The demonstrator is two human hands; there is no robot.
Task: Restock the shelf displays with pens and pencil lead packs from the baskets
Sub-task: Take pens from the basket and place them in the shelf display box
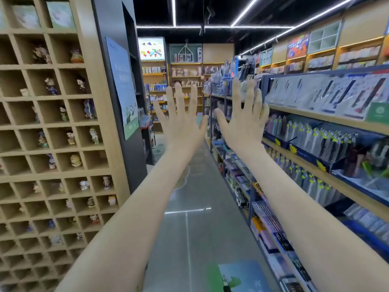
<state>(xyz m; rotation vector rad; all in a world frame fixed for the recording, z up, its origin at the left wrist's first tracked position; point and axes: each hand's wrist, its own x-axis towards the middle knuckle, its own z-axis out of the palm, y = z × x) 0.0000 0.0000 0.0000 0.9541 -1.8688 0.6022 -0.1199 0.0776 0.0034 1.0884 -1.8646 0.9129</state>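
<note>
Item: shelf displays (315, 118), a long tiered rack lying to the right of both hands and running away down the aisle alongside the right forearm. Stock on it: carded pens (345, 95) leaning on the upper tier, above wrist level, and bagged pens (315, 140) standing in blue trays one tier lower, their long axes upright to slightly tilted back; more rows below, too blurred to name. Baskets: none that I can pick out with certainty from here. Right hand (244, 121): raised, palm forward, fingers spread wide, holding nothing; it is the nearer hand to the rack, just beside its near end but not touching it. Left hand (181, 123): likewise raised and splayed, empty, thumb close to the right thumb without meeting it. Judgement: restocking is not yet begun; any reach to the displays goes rightward and favours the right hand. Outward, left of the left arm: a wooden cubby wall (99, 123) holding small figurines, then a dark pillar bearing a pale poster (124, 89). Below the arms: grey floor (200, 228) with a printed sticker (237, 277).
</note>
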